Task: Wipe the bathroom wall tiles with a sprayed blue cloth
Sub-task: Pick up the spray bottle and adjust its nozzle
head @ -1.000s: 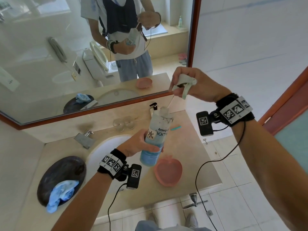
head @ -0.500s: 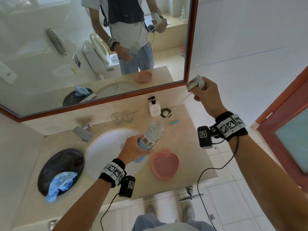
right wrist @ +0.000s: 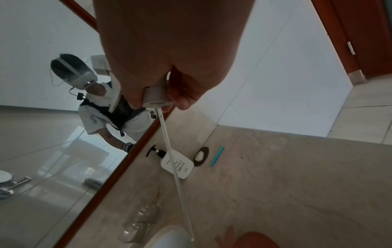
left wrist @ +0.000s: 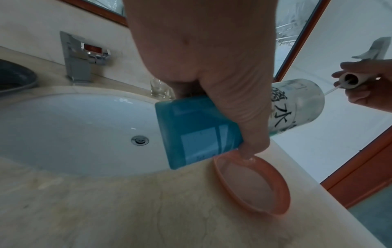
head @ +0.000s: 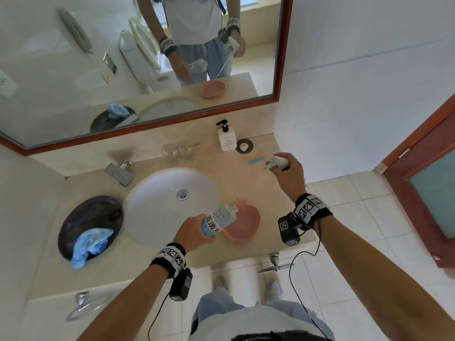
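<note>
Gripped tilted bottle (head: 219, 221) in left hand (head: 194, 233) over pink dish (head: 242, 226). Pinched detached spray head (head: 277, 162) in right hand (head: 288, 174).

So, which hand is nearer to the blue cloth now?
Left. The left hand holds the bottle over the sink's edge; the right hand is beyond, far from the blue cloth.

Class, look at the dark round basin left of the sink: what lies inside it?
A crumpled blue cloth lies in the dark basin, drooping over its near rim. Whatever is beneath the cloth is covered.
</note>
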### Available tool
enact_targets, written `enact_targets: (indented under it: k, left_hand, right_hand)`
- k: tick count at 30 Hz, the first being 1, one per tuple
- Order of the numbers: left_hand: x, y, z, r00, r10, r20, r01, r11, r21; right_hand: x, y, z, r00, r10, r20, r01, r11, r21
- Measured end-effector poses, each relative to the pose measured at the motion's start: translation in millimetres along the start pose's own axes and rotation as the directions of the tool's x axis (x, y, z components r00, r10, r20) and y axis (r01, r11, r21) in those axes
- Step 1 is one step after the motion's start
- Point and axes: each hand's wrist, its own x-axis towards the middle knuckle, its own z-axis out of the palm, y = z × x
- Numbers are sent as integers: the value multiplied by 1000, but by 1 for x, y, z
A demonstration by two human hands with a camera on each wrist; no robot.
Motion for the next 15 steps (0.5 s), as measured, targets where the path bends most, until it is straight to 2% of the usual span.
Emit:
enact_targets:
  k: [15]
  left_hand:
    - [1, -28, 30, 991, -125, 49, 115, 978, 172]
  right_hand:
    - [-13, -2, 10, 1000, 3, 26, -3, 1000, 29]
